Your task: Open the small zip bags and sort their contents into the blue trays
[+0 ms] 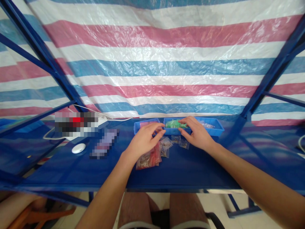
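Observation:
My left hand (145, 137) is over the front of a small blue tray (136, 128) with pink packets (145, 123) in it. Its fingers are curved and the thumb stands a little apart, with nothing visible between them. My right hand (197, 133) reaches over a longer blue tray (218, 129), fingers and thumb apart around the edge of the green packets (173, 123). Clear packets (207, 125) lie in that tray's right part. Below my left hand are red-marked plastic bags (150, 159); clear bags of small parts (166, 144) lie beside them.
To the left on the blue table (190, 171) are a white rounded case (78, 148), a blurred-out flat object (105, 144) and a white cable (119, 120). Blue metal posts (267, 76) flank a striped plastic sheet (162, 70). Another person's limb (16, 206) shows at lower left.

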Demonstrator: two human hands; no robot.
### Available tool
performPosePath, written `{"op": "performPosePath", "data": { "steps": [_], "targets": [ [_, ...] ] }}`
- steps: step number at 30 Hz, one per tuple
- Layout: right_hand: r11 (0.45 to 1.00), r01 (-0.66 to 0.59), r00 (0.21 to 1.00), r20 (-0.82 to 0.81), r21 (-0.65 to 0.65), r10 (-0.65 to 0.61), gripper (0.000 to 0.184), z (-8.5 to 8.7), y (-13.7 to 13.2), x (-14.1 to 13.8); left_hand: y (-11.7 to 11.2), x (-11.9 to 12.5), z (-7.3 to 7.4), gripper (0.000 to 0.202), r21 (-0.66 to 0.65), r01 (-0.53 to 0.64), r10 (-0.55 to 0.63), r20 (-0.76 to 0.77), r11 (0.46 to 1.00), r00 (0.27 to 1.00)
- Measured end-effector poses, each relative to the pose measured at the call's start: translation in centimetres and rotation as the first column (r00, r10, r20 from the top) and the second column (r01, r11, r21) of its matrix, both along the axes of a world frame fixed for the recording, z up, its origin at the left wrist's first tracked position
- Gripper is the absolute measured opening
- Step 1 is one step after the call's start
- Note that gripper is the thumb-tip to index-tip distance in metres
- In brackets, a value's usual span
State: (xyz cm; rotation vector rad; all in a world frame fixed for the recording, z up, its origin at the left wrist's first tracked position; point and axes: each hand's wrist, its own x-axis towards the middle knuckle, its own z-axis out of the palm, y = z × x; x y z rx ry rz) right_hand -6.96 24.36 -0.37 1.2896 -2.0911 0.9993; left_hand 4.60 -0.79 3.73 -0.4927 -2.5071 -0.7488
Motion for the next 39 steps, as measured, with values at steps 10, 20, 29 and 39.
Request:
{"op": "performPosePath", "data": {
  "steps": [10,20,29,39],
  "targets": [
    [1.000,0.017,1.000,0.025,-0.017,-0.016,0.027,0.1,0.2,-0.1,-2.8,10.9,-0.6,0.054,-0.254,-0.055,0.124,0.266,0.966,0.956],
    [1.000,0.018,0.999,0.040,0.001,-0.018,0.029,-0.3,0.2,-0.5,-1.3,11.9,-3.3,0.038,-0.276,-0.227,0.259,0.084,0.934,0.962],
    [1.000,0.010,0.999,0.046,-0.021,-0.009,0.027,-0.2,0.2,-0.4,-0.7,12.4,-2.1,0.017,-0.231,-0.235,0.250,0.037,0.944,0.968],
    [0.983,-0.073,0.916,0.379,-0.166,0.133,0.033,0.2,-0.1,0.4,0.8,6.2,4.5,0.021,0.193,-0.281,0.288,-0.008,0.940,0.958]
  ]
}}
